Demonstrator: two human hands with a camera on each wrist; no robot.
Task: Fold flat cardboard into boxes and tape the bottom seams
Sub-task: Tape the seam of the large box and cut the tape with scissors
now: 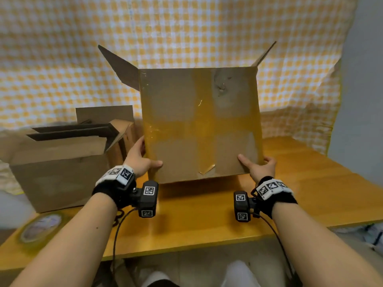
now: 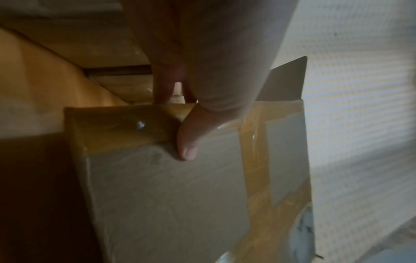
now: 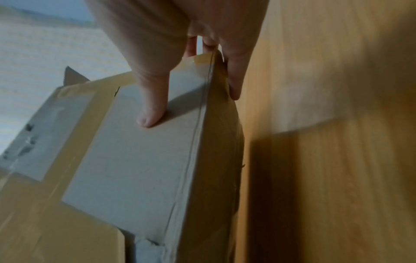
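Both hands are on the box (image 1: 199, 123), which fills the middle of the head view, lifted clear of the wooden table (image 1: 207, 220) with its taped bottom tipped toward the camera and a shadow under its lower edge. Yellowish tape (image 1: 204, 125) crosses that face in a plus shape, with more strips along the edges, and two open flaps stick out behind at 11 and 1 o'clock. The left hand (image 1: 141, 158) grips the box's 8 o'clock corner: the left wrist view shows the thumb (image 2: 188, 142) flat on the taped face and the fingers wrapped round the side wall. The right hand (image 1: 260, 165) mirrors it at the 4 o'clock corner, and the right wrist view has its thumb (image 3: 152, 110) pressed on bare cardboard just inside the taped edge while the fingers (image 3: 234, 83) hook round the side panel. So that's two pinching grips, thumbs in front, fingers behind, box held between them. Out at 9 o'clock on the table sits another cardboard box (image 1: 62, 162), open at the top with flat dark sheets standing in it. Down at 8 o'clock near the table's front edge lies a tape roll (image 1: 40, 227), blurred. A yellow-and-white checked cloth (image 1: 186, 30) hangs across the whole background from 10 through 2 o'clock. Black straps with printed markers ride on both wrists.
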